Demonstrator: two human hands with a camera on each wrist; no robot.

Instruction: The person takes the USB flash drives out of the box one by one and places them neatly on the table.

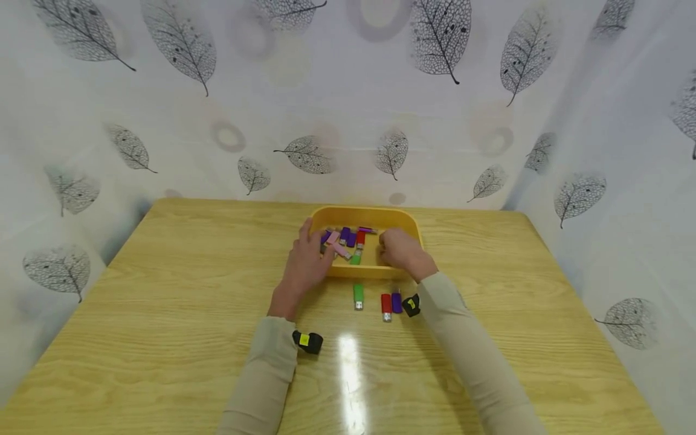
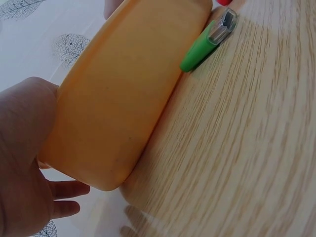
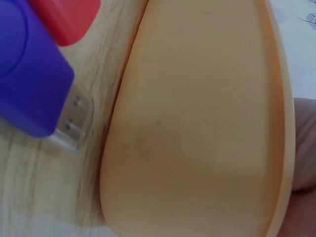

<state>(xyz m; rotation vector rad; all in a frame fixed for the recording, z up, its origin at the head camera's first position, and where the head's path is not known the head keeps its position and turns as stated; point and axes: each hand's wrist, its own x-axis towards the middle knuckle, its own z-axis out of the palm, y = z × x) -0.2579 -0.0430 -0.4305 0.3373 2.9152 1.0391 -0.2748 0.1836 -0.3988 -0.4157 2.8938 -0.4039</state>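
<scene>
My left hand (image 1: 308,260) straddles the left wall of a yellow plastic tray (image 1: 375,272), thumb inside and fingers outside. Two of its fingertips stand out past the tray's end in the left wrist view. Reaching over the front rim, my right hand (image 1: 402,249) has curled fingers down inside the tray's right part; whatever they may hold is hidden. USB sticks lie in the tray's left and middle: pink (image 1: 342,251), purple (image 1: 345,234), red (image 1: 360,239) and green (image 1: 356,257) ones. The tray's wall blocks both wrist views of its inside.
On the wooden table (image 1: 190,314) before the tray lie a green USB stick (image 1: 358,295), a red one (image 1: 386,305) and a purple one (image 1: 397,302). A curtain with leaf prints (image 1: 348,109) hangs behind the table and along its sides.
</scene>
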